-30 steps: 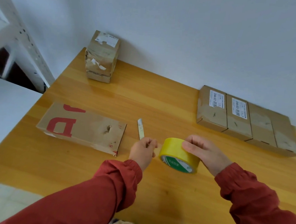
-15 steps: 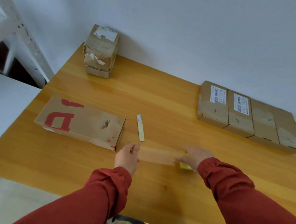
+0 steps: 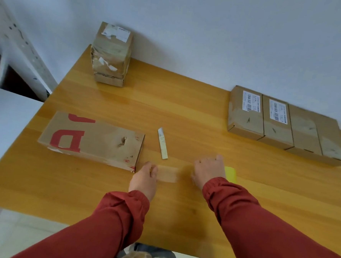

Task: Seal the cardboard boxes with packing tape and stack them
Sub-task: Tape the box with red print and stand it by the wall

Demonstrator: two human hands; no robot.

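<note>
A pale translucent strip of packing tape (image 3: 167, 174) runs flat just above the table between the two hands. Its left end is pinched between the thumb and curled fingertips (image 3: 153, 169) of the left hand (image 3: 143, 180). Its right end disappears under the right hand (image 3: 209, 171).

That hand is blurred, but its fingers seem curled over a yellow roll of packing tape (image 3: 230, 173). Only the roll's right edge shows past the knuckles, resting on the honey-coloured wooden table (image 3: 186, 110). Both arms wear rust-red sleeves (image 3: 100, 224) gathered at the wrist.

Just left of the left fingertips lies a long flat brown cardboard box with large red lettering (image 3: 97, 142), its near right corner almost at the thumb. Beyond the tape, between the two hands and a little farther out, a slim white flat tool (image 3: 162, 143) lies on the wood, apart from the box.

Well beyond the right fingers and to their right, a row of four brown cardboard boxes (image 3: 275, 123) sits side by side, touching; the left two carry white printed labels. Far beyond the left fingers, at the table's back corner by the white wall, stands a tall tape-wrapped stack of brown cardboard boxes (image 3: 110, 57) with torn white labels.
</note>
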